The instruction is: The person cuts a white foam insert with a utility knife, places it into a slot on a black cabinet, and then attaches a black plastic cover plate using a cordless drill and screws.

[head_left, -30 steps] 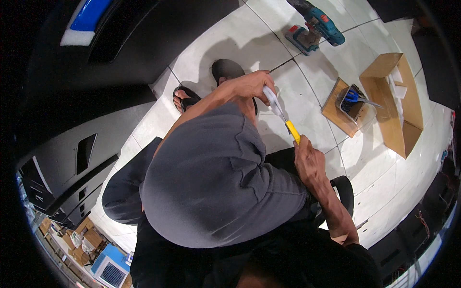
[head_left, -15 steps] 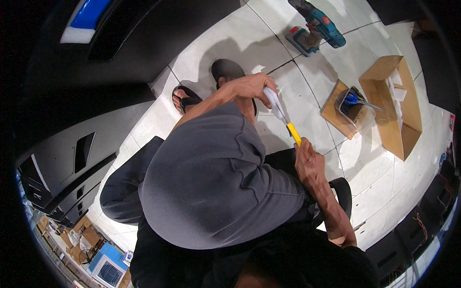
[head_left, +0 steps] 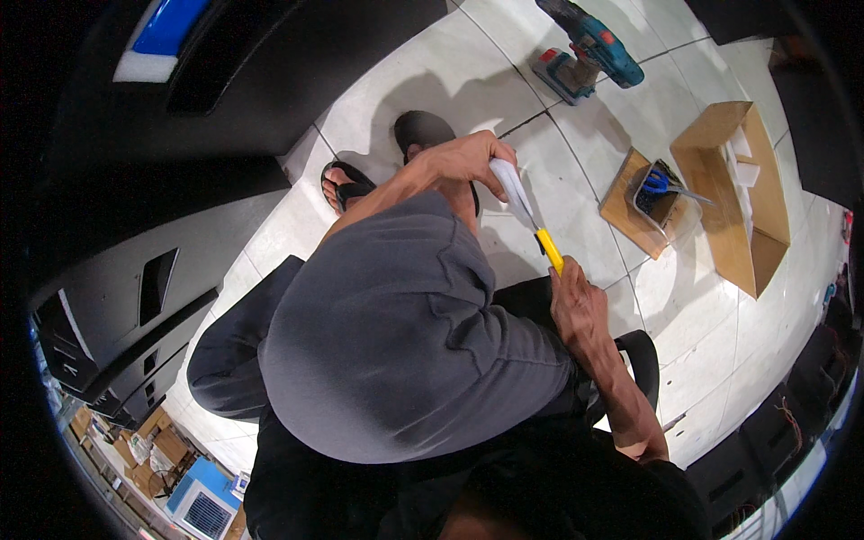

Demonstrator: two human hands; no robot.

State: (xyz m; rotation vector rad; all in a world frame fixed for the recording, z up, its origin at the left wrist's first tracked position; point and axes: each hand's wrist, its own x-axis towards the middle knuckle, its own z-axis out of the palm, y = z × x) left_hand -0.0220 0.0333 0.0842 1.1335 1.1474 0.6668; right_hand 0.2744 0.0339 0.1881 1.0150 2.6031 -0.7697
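A thin white strip [head_left: 513, 187], perhaps foam, is gripped at its far end by my left hand [head_left: 475, 158], fingers closed round it. My right hand [head_left: 579, 304] is wrapped around a yellow utility knife [head_left: 550, 250]. The knife's blade points up and left, and its tip meets the lower end of the strip. Whether the blade has gone into the strip is too small to tell. Both hands are held out beyond my knee, over the white tiled floor [head_left: 576, 229].
A teal cordless drill [head_left: 601, 54] stands at the top. To the right, blue-handled scissors [head_left: 660, 184] lie in a clear plastic tub [head_left: 686, 219] on a wooden board [head_left: 621, 214], beside an open cardboard box [head_left: 731, 121]. Large black cabinets [head_left: 180, 234] line the left.
The white strip has turned slightly and shows more of its broad face. My left hand has shifted a little to the left; the knife stays at the strip's lower end.
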